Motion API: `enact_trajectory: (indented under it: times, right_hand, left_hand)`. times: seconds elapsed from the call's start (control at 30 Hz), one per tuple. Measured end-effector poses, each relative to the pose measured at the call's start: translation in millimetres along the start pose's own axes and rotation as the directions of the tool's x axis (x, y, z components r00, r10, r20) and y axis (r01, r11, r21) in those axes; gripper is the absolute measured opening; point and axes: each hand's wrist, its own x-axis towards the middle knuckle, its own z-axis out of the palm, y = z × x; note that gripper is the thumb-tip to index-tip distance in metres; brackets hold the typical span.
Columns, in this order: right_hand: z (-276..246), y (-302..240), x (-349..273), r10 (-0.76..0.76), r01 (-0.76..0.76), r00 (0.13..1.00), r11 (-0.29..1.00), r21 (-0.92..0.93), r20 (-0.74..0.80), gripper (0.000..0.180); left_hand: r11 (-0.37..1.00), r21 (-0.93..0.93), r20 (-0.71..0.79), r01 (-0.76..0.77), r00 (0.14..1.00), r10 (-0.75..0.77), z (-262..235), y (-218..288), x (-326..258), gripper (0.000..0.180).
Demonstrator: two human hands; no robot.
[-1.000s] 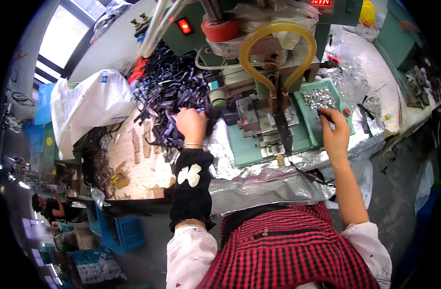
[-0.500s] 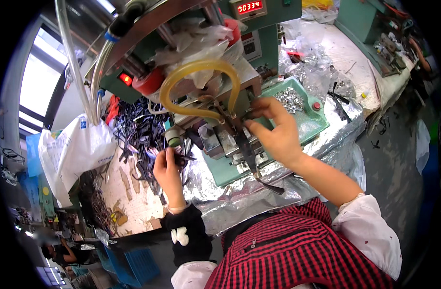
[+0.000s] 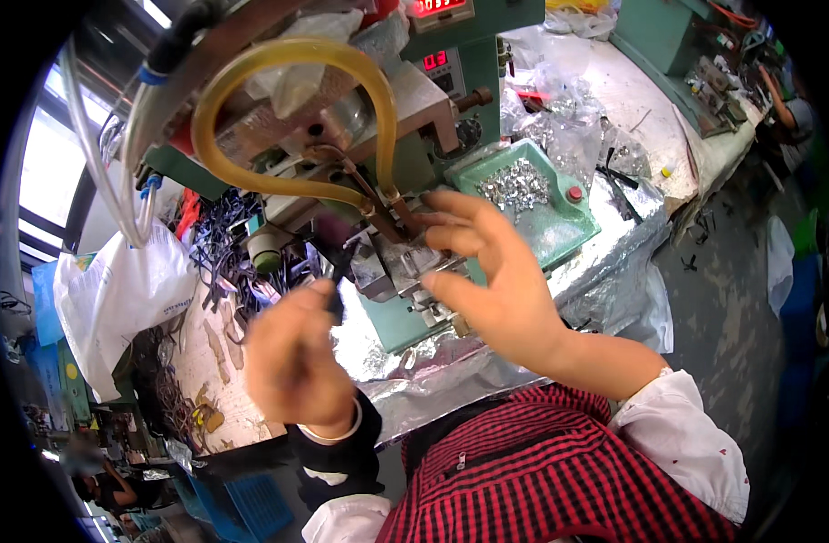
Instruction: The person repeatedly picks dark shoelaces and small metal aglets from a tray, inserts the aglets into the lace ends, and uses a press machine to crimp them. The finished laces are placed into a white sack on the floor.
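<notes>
Near the middle of the frame, the right hand (image 3: 491, 281) was spread wide, fingers splayed and thumb apart, with its fingertips (image 3: 430, 221) at the metal fixture (image 3: 405, 267) of the green machine (image 3: 451, 100); whether it pinched any small piece there could not be told. Left of centre and lower, the left hand (image 3: 292, 357) was blurred, curled loosely, and seemed to hold a small dark piece (image 3: 336, 303) at its upper edge, just beside the fixture's left side. A yellowish hose (image 3: 252, 77) looped over the fixture from above, ending in thin copper-coloured tubes right by the right hand's fingers. Right of that hand, toward the upper right, a green tray (image 3: 559, 231) held a heap of small shiny metal parts (image 3: 516, 185), near but not touching the fingers. Crinkled silver foil (image 3: 433, 366) covered the counter edge below both hands. At the left, behind the left hand, lay a pile of dark strips (image 3: 220, 249) and a white plastic bag (image 3: 116, 294). Along the bottom of the frame showed the person's red checked garment (image 3: 541, 480).
</notes>
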Motion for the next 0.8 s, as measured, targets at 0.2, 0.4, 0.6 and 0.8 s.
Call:
enact_trajectory:
  times: [0.2,0.4,0.6,0.8]
  right_hand:
    - [-52,21,36,-0.087,0.076,0.996,0.964,-0.253,-0.032,0.057]
    - [-134,83,42,-0.317,0.113,0.838,0.897,-0.428,-0.444,0.045]
    - [-137,101,5,-0.311,-0.025,0.920,0.560,-0.828,-0.238,0.020]
    - [-106,105,22,-0.309,-0.132,0.930,0.229,-0.965,-0.200,0.017]
  left_hand:
    - [0.922,0.139,0.434,-0.360,0.859,0.270,37,3,-46,0.022]
    - [0.951,0.069,0.352,-0.302,0.899,0.260,43,-6,-59,0.027]
    - [0.949,0.026,0.335,-0.315,0.897,0.288,44,-11,-63,0.028]
    - [0.992,0.052,0.308,-0.118,0.946,0.097,42,9,-65,0.035]
